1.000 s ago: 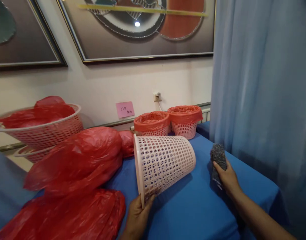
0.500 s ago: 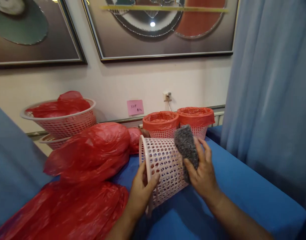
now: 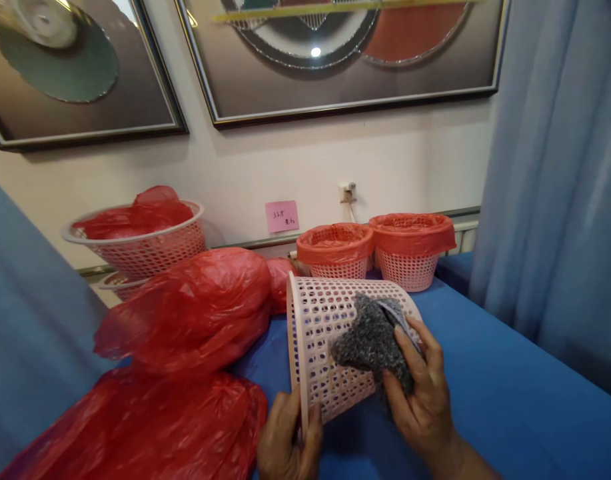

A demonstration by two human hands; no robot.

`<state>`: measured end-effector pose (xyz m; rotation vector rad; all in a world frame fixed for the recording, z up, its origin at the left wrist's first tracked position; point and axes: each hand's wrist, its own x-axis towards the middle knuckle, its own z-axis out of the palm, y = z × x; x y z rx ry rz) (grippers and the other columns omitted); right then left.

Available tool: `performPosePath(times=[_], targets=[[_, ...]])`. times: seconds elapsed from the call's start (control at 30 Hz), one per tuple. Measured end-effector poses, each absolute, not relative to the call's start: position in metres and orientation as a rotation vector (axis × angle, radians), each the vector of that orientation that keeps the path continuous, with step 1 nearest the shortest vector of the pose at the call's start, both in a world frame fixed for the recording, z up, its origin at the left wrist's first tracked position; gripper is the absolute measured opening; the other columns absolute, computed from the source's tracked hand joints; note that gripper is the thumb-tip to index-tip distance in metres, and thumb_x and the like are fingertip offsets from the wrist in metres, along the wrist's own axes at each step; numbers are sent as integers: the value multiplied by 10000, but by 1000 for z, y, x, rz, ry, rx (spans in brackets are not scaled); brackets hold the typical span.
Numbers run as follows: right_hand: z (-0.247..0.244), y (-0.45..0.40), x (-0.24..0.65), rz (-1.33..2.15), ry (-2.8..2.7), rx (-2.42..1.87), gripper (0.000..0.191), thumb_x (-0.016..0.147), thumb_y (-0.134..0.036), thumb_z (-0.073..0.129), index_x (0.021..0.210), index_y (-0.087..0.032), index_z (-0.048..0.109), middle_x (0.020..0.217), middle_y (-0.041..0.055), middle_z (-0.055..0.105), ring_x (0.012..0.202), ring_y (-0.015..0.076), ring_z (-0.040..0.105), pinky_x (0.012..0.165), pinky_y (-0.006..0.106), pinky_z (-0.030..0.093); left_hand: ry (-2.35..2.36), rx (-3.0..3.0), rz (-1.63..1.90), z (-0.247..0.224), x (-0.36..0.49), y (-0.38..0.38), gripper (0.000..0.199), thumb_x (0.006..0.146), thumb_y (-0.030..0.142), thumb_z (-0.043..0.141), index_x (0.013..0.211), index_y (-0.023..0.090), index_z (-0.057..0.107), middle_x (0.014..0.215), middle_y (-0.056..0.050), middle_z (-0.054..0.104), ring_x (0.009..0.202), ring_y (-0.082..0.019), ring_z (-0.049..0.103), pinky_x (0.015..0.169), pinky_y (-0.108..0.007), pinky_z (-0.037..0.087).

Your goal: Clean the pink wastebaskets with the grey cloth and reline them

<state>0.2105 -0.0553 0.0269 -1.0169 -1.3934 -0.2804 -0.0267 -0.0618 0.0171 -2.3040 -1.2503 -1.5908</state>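
Note:
A pale pink perforated plastic basket [image 3: 330,333] lies tilted on its side above the blue-covered table, its open rim facing left. My left hand [image 3: 290,437] grips the lower part of that rim, with thumb and fingers on either side of it. In my right hand [image 3: 422,393] is a fuzzy dark grey cloth [image 3: 372,340], pressed against the basket's outer side near its base. The fingers of my right hand are closed round the cloth, and part of its lighter edge shows by them.
Red plastic bags [image 3: 205,307] cover the left of the table [image 3: 505,373]. Behind them stand stacked baskets [image 3: 150,250] with red plastic on top. Two red-lined baskets [image 3: 335,253] are at the back. Blue curtains [image 3: 550,200] hang on both sides.
My left hand has slid lower along the rim. The cloth has moved down and left across the basket's side with my right hand. The view has shifted slightly.

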Motion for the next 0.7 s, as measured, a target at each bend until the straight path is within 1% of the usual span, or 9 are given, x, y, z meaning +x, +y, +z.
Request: performPosePath(times=[0.07, 0.13, 0.23, 0.3, 0.37, 0.43, 0.6, 0.63, 0.7], targets=[[31, -55, 212, -299, -1375, -1079, 691, 977, -202, 562, 1604, -374, 329, 1608, 116, 338, 1433, 357, 463, 1109, 670, 470, -1213, -2279, -1582, 13, -28, -64, 189, 947, 208, 667, 1127, 173, 713, 805, -34, 702, 676, -165, 676, 628, -230, 573], [32, -58, 208, -315, -1391, -1138, 707, 981, -240, 574, 1619, -364, 295, 1631, 130, 295, 1445, 375, 444, 1096, 679, 477, -1205, -2349, -1611, 14, -24, -65, 174, 962, 191, 633, 1118, 170, 707, 786, -24, 703, 637, -151, 672, 601, -218, 565], [29, -68, 195, -335, -1485, -1171, 775, 974, -328, 599, 1647, -323, 215, 1682, 162, 176, 1484, 416, 378, 1035, 668, 532, -1166, -2449, -1694, 20, -15, -64, 194, 987, 189, 569, 1128, 169, 700, 802, -22, 727, 599, -136, 675, 576, -204, 559], [26, -77, 182, -354, -1584, -1120, 806, 960, -357, 615, 1650, -329, 200, 1701, 160, 115, 1486, 418, 373, 988, 626, 578, -1104, -2446, -1740, 23, -9, -63, 187, 981, 198, 573, 1111, 181, 705, 822, -26, 747, 612, -143, 697, 582, -205, 568], [22, -84, 169, -379, -1673, -1018, 790, 952, -341, 612, 1640, -361, 224, 1705, 146, 102, 1460, 389, 418, 948, 568, 612, -1031, -2430, -1777, 24, -7, -63, 138, 973, 234, 595, 1048, 206, 707, 786, -16, 747, 602, -150, 706, 566, -204, 573], [19, -89, 160, -413, -1711, -911, 757, 949, -313, 594, 1625, -385, 260, 1696, 139, 131, 1425, 354, 463, 923, 524, 629, -971, -2409, -1822, 22, -8, -62, 120, 970, 304, 609, 990, 232, 702, 731, -10, 740, 574, -164, 707, 536, -215, 576], [19, -87, 153, -506, -1663, -736, 652, 944, -288, 604, 1556, -398, 408, 1637, 110, 235, 1332, 267, 539, 937, 427, 633, -934, -2370, -1841, 10, -20, -57, 251, 978, 453, 577, 1013, 255, 727, 703, -33, 763, 559, -207, 731, 508, -260, 594], [19, -85, 154, -526, -1653, -705, 624, 938, -273, 617, 1526, -402, 453, 1620, 97, 256, 1298, 245, 560, 936, 399, 634, -903, -2365, -1815, 6, -23, -55, 271, 977, 478, 577, 1021, 262, 735, 714, -32, 774, 569, -212, 741, 512, -262, 599], [18, -83, 155, -546, -1644, -656, 567, 922, -237, 632, 1454, -408, 540, 1584, 72, 296, 1237, 210, 592, 933, 358, 635, -884, -2385, -1755, -2, -29, -50, 320, 983, 523, 559, 1064, 276, 745, 808, -45, 812, 648, -232, 777, 570, -280, 628]])
